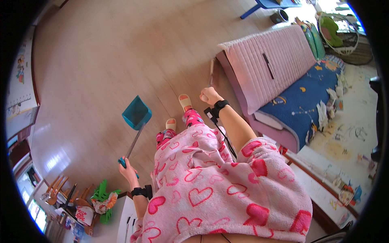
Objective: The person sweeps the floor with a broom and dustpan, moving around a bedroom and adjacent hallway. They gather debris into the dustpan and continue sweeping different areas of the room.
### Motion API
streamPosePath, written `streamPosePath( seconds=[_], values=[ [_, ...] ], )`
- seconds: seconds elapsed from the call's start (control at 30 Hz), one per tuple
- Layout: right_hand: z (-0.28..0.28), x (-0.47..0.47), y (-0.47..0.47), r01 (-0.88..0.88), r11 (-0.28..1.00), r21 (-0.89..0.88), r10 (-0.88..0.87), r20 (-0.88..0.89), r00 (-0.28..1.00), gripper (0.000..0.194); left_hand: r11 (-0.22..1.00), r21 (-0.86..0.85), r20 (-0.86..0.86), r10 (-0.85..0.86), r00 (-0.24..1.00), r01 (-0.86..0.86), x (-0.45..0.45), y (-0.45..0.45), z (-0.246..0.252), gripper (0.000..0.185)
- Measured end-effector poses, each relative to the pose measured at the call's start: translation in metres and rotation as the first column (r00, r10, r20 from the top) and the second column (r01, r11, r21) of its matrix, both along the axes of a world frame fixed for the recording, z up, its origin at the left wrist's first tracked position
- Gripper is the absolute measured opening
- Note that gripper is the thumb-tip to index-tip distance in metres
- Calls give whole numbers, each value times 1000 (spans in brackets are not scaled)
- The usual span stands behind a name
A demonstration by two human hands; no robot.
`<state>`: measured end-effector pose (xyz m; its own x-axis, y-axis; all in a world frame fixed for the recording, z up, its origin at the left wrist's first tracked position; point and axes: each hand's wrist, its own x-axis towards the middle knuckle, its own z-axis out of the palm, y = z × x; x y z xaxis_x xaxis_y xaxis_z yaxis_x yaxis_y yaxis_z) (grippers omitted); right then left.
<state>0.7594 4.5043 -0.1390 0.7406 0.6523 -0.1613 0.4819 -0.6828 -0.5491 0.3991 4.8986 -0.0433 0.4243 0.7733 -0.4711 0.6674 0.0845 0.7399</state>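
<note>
My left hand point(129, 173) is wrapped around the teal grip of a long-handled dustpan. Its grey metal shaft runs down to a teal pan point(137, 113) just above or on the floor, which I cannot tell. In my right hand point(210, 95) is the handle of what looks like a broom point(211, 68). The broom's far end is close to the sofa's front corner, and its head is partly blurred. Both wrists wear black straps with small devices. My feet in pale slippers point(184, 101) stand between the two tools.
To the right stands a sofa with a pink quilted cover point(267, 60) and a blue patterned mat point(301, 100); a dark stick point(268, 66) lies on it. A blue table point(267, 4) and dark bin point(279, 16) are farther off. Wooden chairs point(82, 202) stand at lower left.
</note>
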Motion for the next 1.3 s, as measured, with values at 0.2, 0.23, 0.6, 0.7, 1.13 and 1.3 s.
streamPosePath(
  seconds=[0.2, 0.23, 0.6, 0.7, 1.13, 1.3],
  values=[
    [-41, 144, 90, 133, 937, 322, 10, -407, 913, 7, 980, 51, -6, 191, 982, -191, 33, -23, 6, 27],
    [-46, 163, 98, 110, 929, 353, 45, -401, 915, 6, 974, 50, 3, 220, 975, -220, 37, -26, 7, 27],
    [120, 148, 3, 742, 644, 186, -23, -965, 262, 6, 901, -11, -50, 433, 900, -434, 15, -30, -1, 27],
    [148, 110, -20, 820, 540, -189, -139, -981, -135, 8, 864, -57, -20, 500, 866, -500, -15, -30, -11, 27],
    [-11, 213, 185, -192, 977, 90, 206, -188, 960, 10, 707, -125, -112, 687, 718, -696, -76, -61, -30, 25],
    [-34, 249, 286, 764, 641, -65, -202, -976, 86, 9, 678, -87, -160, 713, 682, -729, -114, -79, -21, 26]
  ],
)
